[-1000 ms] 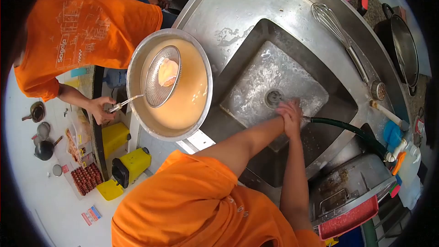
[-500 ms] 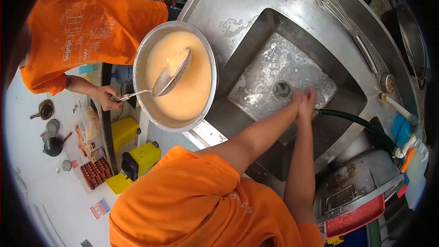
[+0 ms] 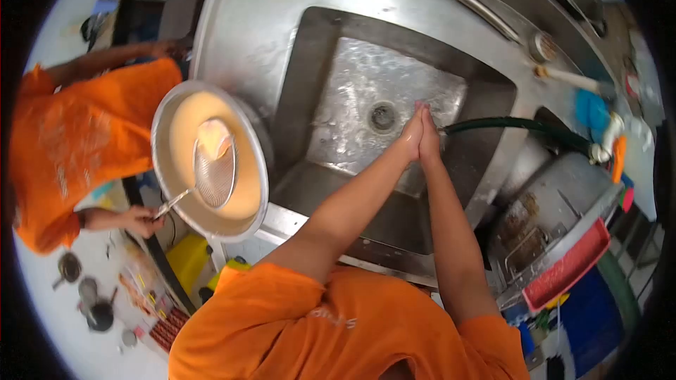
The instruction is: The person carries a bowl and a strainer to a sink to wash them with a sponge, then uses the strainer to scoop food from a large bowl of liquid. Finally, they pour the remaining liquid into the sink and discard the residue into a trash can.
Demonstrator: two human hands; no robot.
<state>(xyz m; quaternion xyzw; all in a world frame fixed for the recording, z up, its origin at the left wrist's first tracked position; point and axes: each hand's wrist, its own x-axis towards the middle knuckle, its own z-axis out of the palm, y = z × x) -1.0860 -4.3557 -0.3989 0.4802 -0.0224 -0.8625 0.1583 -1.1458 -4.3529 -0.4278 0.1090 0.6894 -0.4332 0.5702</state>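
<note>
Palm to palm over the metal sink, my left hand and my right hand press flat against each other, fingers stretched out toward the far side. Neither hand shows an object in it. The dark green hose comes in from the right, and its end lies right beside my right hand. Beyond my fingertips is the round drain in the wet sink floor.
On the left, a person in an orange shirt holds a mesh skimmer in a large metal bowl of pale orange liquid. A whisk lies behind the sink. At right stand a big metal pan and a red tray.
My hands went from being clasped together to lying palm to palm with straight fingers. The view has shifted, and the other person's skimmer has turned in the bowl.
</note>
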